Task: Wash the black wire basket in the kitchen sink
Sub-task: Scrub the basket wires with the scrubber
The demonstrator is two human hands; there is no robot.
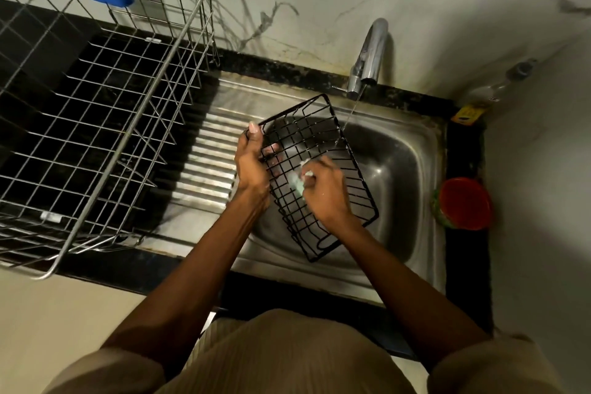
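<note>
Black wire basket tilted over the steel sink, under a thin stream from the tap. Silver dish rack crowds the left counter, just beside. Left hand clamps the basket's left rim; right hand presses a green sponge onto the mesh. Red tub sits on the sink's right edge.

Black counter carries steel rack, sink, red bowl.
</note>
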